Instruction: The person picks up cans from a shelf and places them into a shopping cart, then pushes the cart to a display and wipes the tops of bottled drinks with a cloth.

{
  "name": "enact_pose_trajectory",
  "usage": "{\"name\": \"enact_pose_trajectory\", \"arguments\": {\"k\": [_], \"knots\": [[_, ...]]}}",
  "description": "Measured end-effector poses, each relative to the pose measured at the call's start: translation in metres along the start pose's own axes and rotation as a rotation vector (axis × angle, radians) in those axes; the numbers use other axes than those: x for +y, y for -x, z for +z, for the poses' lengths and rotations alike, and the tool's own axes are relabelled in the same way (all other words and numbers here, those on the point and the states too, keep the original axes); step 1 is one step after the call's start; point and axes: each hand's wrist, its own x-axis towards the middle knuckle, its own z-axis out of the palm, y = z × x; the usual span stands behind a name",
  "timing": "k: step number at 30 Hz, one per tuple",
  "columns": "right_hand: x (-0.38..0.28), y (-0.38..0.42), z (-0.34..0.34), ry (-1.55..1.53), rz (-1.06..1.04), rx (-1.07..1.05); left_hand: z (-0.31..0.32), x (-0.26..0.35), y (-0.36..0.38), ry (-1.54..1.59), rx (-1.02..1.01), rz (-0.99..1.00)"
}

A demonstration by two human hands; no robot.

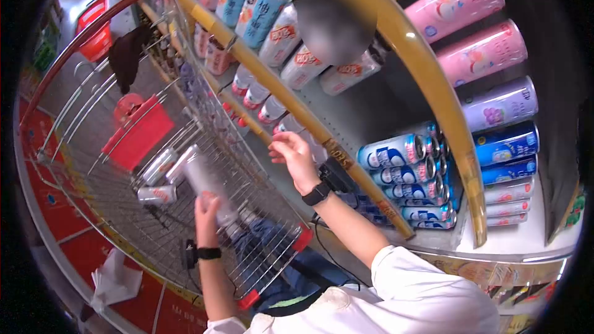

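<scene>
My left hand (207, 205), a black band on its wrist, is over the shopping cart (163, 207). Its blurred fingers overlap the edge of a pale, motion-smeared cylinder (205, 176); whether they grip it cannot be made out. Three cans lie in the cart: a greenish silver one (159, 167), a pale one (180, 169) and a silver one with red print (157, 195). My right hand (292, 153), with a black watch, is raised between the cart and the shelf. Its fingers are loosely curved and apart, with nothing visible between them.
Shelves on the right hold blue-and-white cans (391, 153), pink cans (481, 54), a purple can (502, 106) and large blue-labelled bottles (263, 9). A yellow shelf edge (297, 110) runs beside the cart. A red seat flap (139, 133) and a dark cloth (127, 59) are on the cart.
</scene>
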Motion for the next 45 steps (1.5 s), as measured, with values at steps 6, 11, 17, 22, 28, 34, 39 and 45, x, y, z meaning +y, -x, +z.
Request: {"name": "enact_pose_trajectory", "arguments": {"k": [6,11,17,22,28,34,39,45], "knots": [[0.031,0.022,0.018,0.271,0.083,-0.129,0.075,-0.001,0.013,-0.123,-0.155,0.029],[0.012,0.034,-0.008,0.228,0.025,-0.115,0.103,0.002,0.025,0.090,-0.222,-0.069],[0.019,0.048,-0.039,0.099,0.087,-0.037,0.129,-0.006,0.032,0.390,-0.293,-0.140],[0.017,0.071,-0.041,-0.007,-0.057,-0.047,0.144,-0.010,0.026,0.630,-0.426,-0.175],[0.008,0.072,-0.036,-0.206,-0.241,0.196,0.162,-0.010,0.039,0.507,-0.559,-0.232],[-0.063,0.070,-0.057,-0.284,-0.421,0.349,0.140,-0.013,0.032,-0.066,-0.472,-0.258],[-0.087,0.034,-0.078,-0.158,-0.705,0.481,0.061,-0.071,0.003,0.077,-0.187,-0.362],[-0.090,-0.013,-0.080,0.079,-0.751,0.584,-0.045,-0.131,-0.033,0.252,0.077,-0.524]]}}
